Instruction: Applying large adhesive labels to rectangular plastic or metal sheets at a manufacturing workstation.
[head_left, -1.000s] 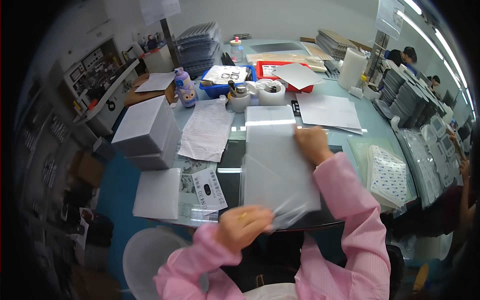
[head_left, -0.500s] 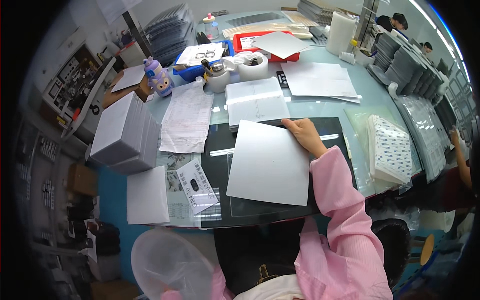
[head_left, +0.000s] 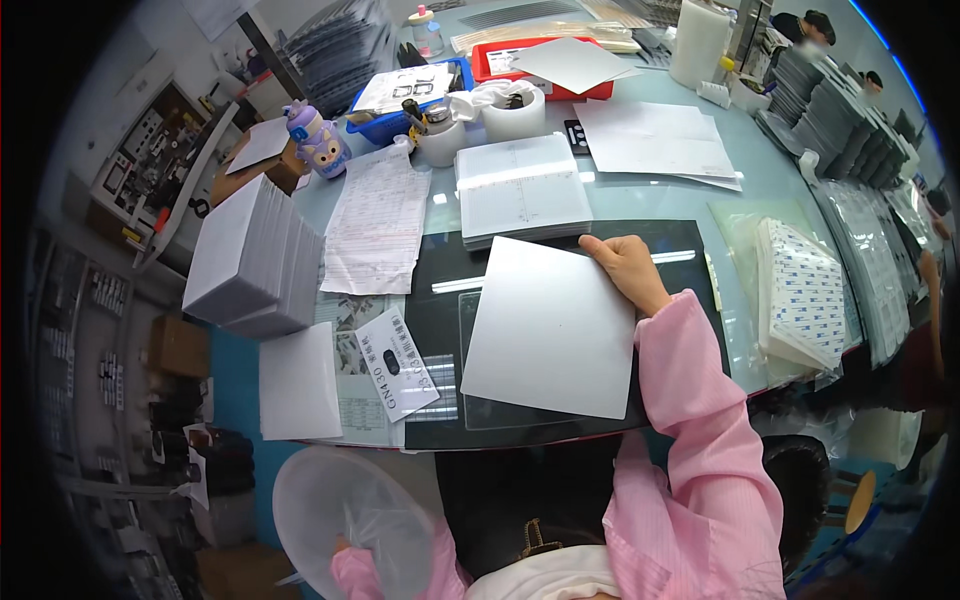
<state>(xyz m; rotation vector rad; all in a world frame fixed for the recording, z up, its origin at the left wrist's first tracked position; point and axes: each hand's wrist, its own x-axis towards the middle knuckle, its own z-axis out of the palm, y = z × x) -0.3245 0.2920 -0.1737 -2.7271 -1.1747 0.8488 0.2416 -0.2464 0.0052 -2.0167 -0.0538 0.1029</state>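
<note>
My right hand (head_left: 628,272) pinches the upper right corner of a white sheet (head_left: 553,330), thumb on top. The sheet is tilted over a clear panel (head_left: 500,412) on the black mat (head_left: 434,262). Below the desk edge on the left, my left arm reaches into a translucent white bin (head_left: 300,500) with a plastic liner. Only a sliver of my left hand (head_left: 341,544) shows there; its fingers are hidden. Behind the sheet stands a stack of clear sheets (head_left: 523,182).
At left are a tall stack of white cards (head_left: 232,250), a white sheet pile (head_left: 298,385) and a printed tag (head_left: 393,368). A purple bottle (head_left: 318,140), blue basket (head_left: 400,112) and red tray (head_left: 590,88) stand behind. White pads (head_left: 800,290) lie right; a co-worker's arm is beyond.
My left arm has come further up into view inside the bin. The right hand keeps its grip on the sheet, and the whole view has shifted slightly.
</note>
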